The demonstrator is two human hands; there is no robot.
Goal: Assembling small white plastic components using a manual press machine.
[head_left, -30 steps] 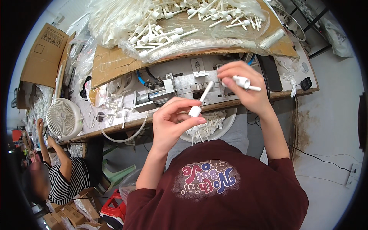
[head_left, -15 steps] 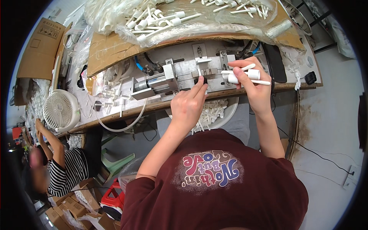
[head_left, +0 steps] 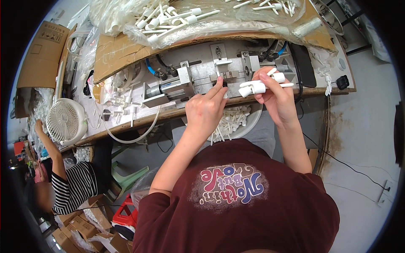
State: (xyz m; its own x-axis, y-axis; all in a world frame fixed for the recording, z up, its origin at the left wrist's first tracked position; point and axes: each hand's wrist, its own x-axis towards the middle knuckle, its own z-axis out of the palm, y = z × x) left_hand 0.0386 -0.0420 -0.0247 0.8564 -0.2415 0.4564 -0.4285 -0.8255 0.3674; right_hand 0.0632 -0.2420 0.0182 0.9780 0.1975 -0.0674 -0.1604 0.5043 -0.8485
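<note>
My left hand [head_left: 206,107] reaches to the small metal jig [head_left: 225,76] in the middle of the bench. Its index finger is stretched out, the tip at a short white piece by the jig; the other fingers partly hide a black block [head_left: 225,84]. To the right, my right hand [head_left: 277,99] is closed around several white applicator caps [head_left: 258,87], ribbed caps with white stems that point different ways. Left of the jig sits a metal pneumatic cylinder [head_left: 166,89]. Between my forearms, a white basin [head_left: 256,118] of white applicator pieces rests on my lap.
Cardboard [head_left: 122,55] bearing bagged applicator caps [head_left: 168,20] overhangs the bench's back. A phone-like black slab [head_left: 303,69] lies at the right, a white fan [head_left: 66,121] at the left. Beyond the fan, a person in a striped shirt [head_left: 78,185] sits near open boxes.
The caps in my right hand have turned, with one cap now tilted downward to the left. My left fingertip has moved slightly forward at the jig. The other person's arm has shifted.
</note>
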